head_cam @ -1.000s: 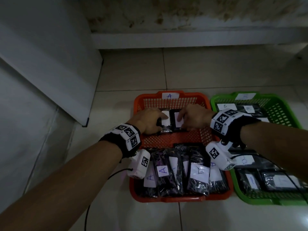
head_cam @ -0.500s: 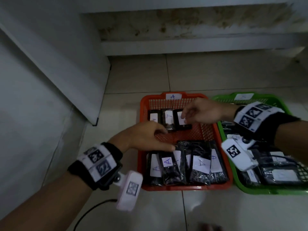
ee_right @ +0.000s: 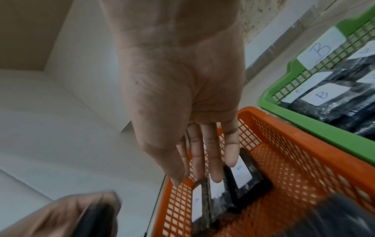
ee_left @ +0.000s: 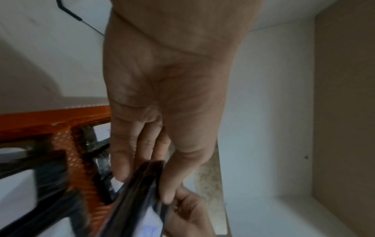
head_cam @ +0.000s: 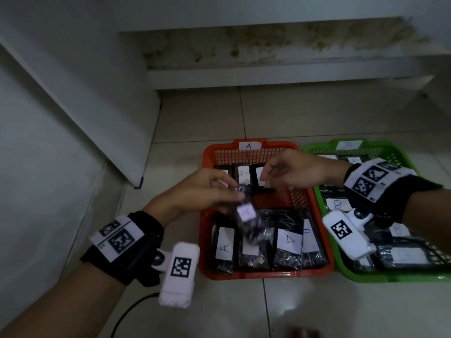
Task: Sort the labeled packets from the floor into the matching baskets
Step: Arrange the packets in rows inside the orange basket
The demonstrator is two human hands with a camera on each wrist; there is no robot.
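My left hand (head_cam: 229, 191) pinches a dark packet (head_cam: 245, 215) with a white label too blurred to read, and holds it tilted above the orange basket (head_cam: 203, 242). In the left wrist view the thumb and fingers (ee_left: 121, 170) clamp the packet's edge (ee_left: 142, 192). My right hand (head_cam: 268, 178) hovers with relaxed fingers, holding nothing, over the back row of packets (head_cam: 244, 174); the right wrist view shows straight fingers (ee_right: 215, 168) above those packets (ee_right: 241, 176). A row of packets labeled A (head_cam: 289, 240) fills the basket's front. The orange basket carries an A tag (head_cam: 249, 145).
A green basket (head_cam: 390, 278) tagged B (ee_right: 322, 49) stands right of the orange one, holding B packets (head_cam: 338, 204). A white cabinet corner (head_cam: 139, 184) juts out at left, and a stained wall step (head_cam: 268, 79) lies behind. Tiled floor (head_cam: 268, 308) lies in front.
My left hand left the back row, came to the front row and lifted a packet off it. My right hand rose slightly above the back row.
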